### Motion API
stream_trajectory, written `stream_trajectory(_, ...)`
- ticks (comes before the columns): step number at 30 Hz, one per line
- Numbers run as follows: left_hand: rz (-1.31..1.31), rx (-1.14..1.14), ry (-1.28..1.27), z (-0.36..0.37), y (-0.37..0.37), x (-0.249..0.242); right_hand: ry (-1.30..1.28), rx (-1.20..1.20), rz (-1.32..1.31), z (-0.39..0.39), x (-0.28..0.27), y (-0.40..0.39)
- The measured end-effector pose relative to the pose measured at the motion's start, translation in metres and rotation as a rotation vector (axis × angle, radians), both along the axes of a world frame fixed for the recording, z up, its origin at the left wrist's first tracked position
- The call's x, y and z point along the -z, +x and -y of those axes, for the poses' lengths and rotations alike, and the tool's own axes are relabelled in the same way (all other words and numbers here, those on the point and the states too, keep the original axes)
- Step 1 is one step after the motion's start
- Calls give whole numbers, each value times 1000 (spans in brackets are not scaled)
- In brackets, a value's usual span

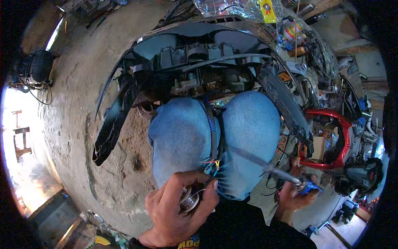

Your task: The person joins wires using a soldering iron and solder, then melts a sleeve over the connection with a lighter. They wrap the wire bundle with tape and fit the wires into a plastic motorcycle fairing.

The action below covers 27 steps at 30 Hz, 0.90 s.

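My left hand point(174, 207) is closed around a spool of solder wire point(190, 201), with a thin strand running out by the thumb and fingertips. Just beyond those fingertips, the bared coloured ends of several wires point(215, 163) stick out of a dark sleeved cable point(212, 128) lying between my knees. At the right, my right hand point(295, 195) grips the blue handle of a soldering iron point(286, 175). Its metal shaft points left toward the wire ends, and the tip is smeared by motion over my blue jeans point(251, 133).
A large black plastic vehicle panel point(195, 54) arches in front of my knees. To the right lie a red curved frame point(349, 141), a silver can point(296, 67) and scattered parts. A clear plastic bag point(224, 9) is at the top. Worn concrete floor point(95, 74) extends left.
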<state>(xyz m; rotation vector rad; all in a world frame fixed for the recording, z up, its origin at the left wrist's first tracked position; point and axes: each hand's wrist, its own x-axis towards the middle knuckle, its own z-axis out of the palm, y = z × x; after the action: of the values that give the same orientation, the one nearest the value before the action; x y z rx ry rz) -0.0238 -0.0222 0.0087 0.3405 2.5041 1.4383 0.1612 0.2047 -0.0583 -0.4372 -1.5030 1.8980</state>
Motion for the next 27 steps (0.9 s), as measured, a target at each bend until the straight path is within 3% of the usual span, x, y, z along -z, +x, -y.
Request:
stream_trajectory(5, 135, -63, 30, 1, 5, 2, -303, 478, -151, 4, 3, -4)
stream_trajectory(13, 582, -252, 152, -2, -1, -12, -413, 496, -223, -16, -24, -12)
stream_trajectory(16, 555, -216, 259, 0, -1, -5, -574, 422, -338, -43, -21, 7)
stream_trajectory(18, 391, -155, 106, 2, 1, -4, -697, 362, -415, -54, -20, 17)
stream_trajectory(20, 242, -101, 12, -1, 3, -1, -798, 539, -496, -62, -13, 32)
stream_trajectory(22, 99, -124, -32, -10, 6, 2, -808, 394, -511, -86, 27, 76)
stream_trajectory(23, 42, -164, -9, -19, 7, -1, -789, 582, -413, -75, 26, 63)
stream_trajectory(25, -19, -57, -113, -22, 4, -8, -1025, 602, -565, -78, 55, 81)
stream_trajectory(27, -41, -21, -154, -23, 4, -7, -1093, 703, -494, -78, 96, 106)
